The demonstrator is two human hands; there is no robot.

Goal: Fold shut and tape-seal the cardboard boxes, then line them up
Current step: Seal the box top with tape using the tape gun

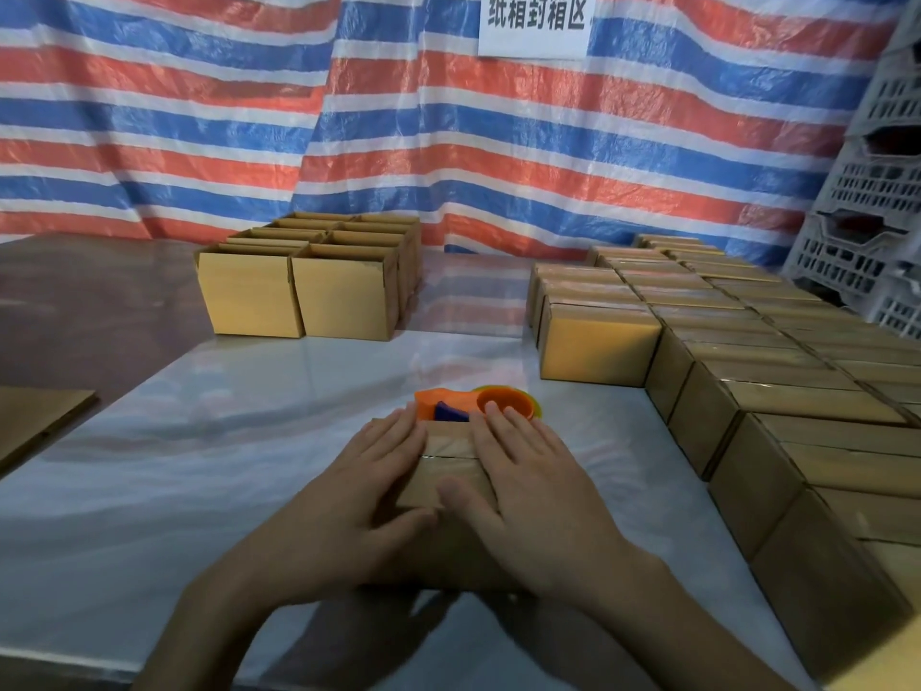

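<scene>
The small cardboard box (448, 471) sits on the worktop (199, 466), right under both grips. The left grip (369, 491) and the right grip (543, 501) lie flat on its closed top, fingers straight, holding nothing. Just past the fingertips lies an orange tape roller (498, 403). Far beyond the left grip stand open boxes (344, 296). Right of the right grip sit rows of taped boxes (598, 346).
</scene>
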